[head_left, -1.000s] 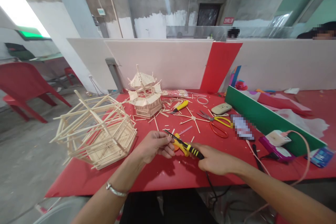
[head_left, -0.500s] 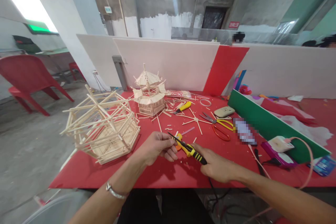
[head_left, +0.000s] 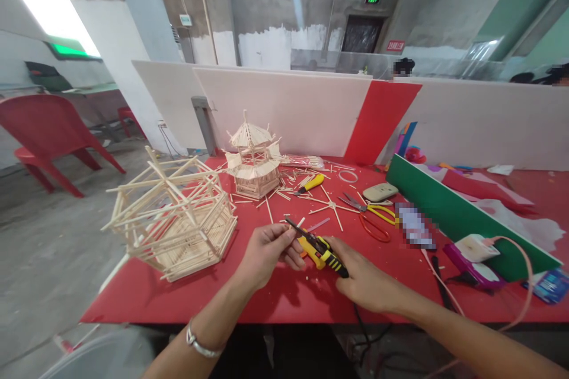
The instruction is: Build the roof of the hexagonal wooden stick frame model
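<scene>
My right hand (head_left: 362,275) is closed round pliers (head_left: 328,257) with black and yellow handles, their dark jaws pointing left. At the jaw tips, my left hand (head_left: 271,249) pinches a short pale wooden stick (head_left: 300,225), mostly hidden by fingers and jaws. Beneath the tool, a yellow and orange object is partly covered. Left of my hands stands an open hexagonal stick frame (head_left: 178,231). Behind them is a small stick pagoda (head_left: 253,160) with two roofs. A star of sticks (head_left: 332,205) lies flat on the red table (head_left: 178,302).
A yellow utility knife (head_left: 311,184), red-and-yellow-handled scissors (head_left: 376,216), a beige mouse-like object (head_left: 380,190) and a blurred phone (head_left: 414,224) lie beyond my hands. A green board (head_left: 466,219) and a purple power strip (head_left: 473,266) with a cable are at right. Stick scraps surround the pagoda.
The view has shifted slightly. My left hand and the pliers have tilted a little, and the pale stick shows more clearly at the jaws. Both grips stay the same.
</scene>
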{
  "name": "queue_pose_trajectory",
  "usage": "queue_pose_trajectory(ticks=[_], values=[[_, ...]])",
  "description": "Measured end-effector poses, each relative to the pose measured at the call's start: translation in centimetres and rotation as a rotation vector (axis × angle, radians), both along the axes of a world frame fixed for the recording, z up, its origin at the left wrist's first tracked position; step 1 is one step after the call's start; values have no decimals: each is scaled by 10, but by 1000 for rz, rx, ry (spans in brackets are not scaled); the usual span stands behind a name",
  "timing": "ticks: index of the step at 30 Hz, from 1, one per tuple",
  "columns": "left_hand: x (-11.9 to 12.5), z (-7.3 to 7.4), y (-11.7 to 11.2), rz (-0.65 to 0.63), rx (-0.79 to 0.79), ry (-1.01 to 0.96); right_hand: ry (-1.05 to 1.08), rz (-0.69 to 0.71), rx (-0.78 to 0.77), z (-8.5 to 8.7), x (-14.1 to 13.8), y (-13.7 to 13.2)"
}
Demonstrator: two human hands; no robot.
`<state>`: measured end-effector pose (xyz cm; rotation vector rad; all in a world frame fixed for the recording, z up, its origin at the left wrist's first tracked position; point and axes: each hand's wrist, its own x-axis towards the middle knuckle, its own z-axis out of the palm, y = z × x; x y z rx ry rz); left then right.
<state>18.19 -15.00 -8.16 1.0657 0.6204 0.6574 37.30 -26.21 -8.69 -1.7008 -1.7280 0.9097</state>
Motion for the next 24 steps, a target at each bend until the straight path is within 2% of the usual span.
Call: queue_pose_trajectory(ticks=[2,6,12,16,24], values=[[2,0,-2,59,-1,-12,0,-16,15,-1,-1,0],[13,-5,-11,274,-23,-55,-25,-86,50,-7,-6,1],[25,-9,-25,431,54,-109,-120,-139,146,-17,-12,1],[20,-6,-21,361,29,-125,-190,-106,159,-18,-9,1],[-1,3,-4,53,-241,-75,-240,-14,165,-18,2,0]])
